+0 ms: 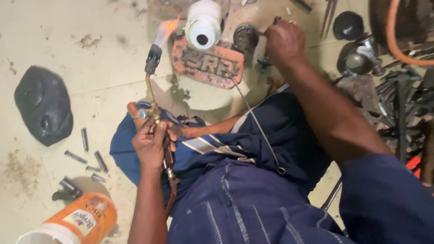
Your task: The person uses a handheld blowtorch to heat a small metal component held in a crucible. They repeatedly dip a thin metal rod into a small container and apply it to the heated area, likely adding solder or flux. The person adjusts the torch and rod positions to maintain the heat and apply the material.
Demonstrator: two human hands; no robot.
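My left hand point(150, 143) grips the brass handle of a gas torch point(153, 77) that points away from me, its flame point(166, 28) burning at the tip. My right hand point(284, 41) reaches forward and holds a dark tool against a round dark metal part point(245, 37) resting on a red brick point(207, 64). A white plastic jar point(203, 23) lies on its side by the brick, just right of the flame. A thin wire point(260, 129) runs from the brick down across my dark blue trousers.
A black bag point(43, 105) lies on the floor at left, with several small metal tubes point(88, 156) near it. An orange and white bucket point(74, 222) stands bottom left. A heap of dark metal tools point(398, 99) and an orange hose point(395, 36) fill the right side.
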